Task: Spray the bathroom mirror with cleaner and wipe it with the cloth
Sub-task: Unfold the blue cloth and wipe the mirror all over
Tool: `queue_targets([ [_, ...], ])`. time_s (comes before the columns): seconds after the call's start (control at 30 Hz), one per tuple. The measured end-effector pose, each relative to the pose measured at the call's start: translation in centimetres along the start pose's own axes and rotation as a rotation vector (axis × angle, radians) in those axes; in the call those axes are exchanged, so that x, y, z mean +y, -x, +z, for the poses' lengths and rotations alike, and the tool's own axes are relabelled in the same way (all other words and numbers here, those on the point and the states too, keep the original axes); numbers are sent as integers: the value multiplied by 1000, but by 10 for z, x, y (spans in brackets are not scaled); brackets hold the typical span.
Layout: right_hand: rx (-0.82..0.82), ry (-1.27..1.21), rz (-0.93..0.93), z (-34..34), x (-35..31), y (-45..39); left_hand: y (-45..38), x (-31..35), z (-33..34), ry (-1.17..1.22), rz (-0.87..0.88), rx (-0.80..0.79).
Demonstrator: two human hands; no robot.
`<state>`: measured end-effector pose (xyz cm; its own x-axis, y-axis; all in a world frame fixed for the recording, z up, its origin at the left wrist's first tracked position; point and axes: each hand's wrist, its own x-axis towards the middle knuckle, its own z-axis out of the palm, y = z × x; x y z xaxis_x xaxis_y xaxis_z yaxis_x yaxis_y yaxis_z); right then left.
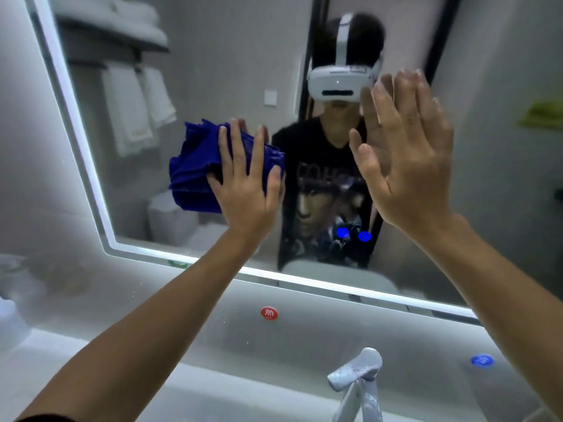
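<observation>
While my left fingers (240,147) are spreading flat over the blue cloth (198,172), my left hand (246,190) is pressing it against the mirror (213,71); my right hand (408,166) is resting open-palmed on the glass above the faucet (356,376).

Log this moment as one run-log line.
stage: wiping | left hand: pressing blue cloth flat on mirror | right hand: open, empty, palm toward glass | spray bottle: not in view
</observation>
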<state>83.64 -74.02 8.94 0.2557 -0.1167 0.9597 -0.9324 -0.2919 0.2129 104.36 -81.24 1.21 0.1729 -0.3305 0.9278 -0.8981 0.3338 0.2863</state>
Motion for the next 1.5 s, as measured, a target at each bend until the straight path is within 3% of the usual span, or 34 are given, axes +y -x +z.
queue_targets([
  [0.37,-7,106,35,-74,77,36,30,178,18,54,243,-142],
  [0.47,-16,135,-14,-88,89,42,38,200,23,120,255,-173],
  [0.73,-41,107,-25,-92,83,49,23,155,10,6,439,-163],
  [0.83,-39,130,-32,-83,68,50,16,120,5,-32,374,-96],
  [1.0,-79,98,-47,-51,23,39,15,72,-1,-34,283,-119],
  [1.2,-130,11,-65,-26,-8,56,20,53,8,-19,286,-27],
  [1.3,-169,-3,-50,-19,-14,79,43,46,14,32,232,-10],
  [1.5,-164,-115,20,-11,-33,107,149,13,35,40,220,-146],
])
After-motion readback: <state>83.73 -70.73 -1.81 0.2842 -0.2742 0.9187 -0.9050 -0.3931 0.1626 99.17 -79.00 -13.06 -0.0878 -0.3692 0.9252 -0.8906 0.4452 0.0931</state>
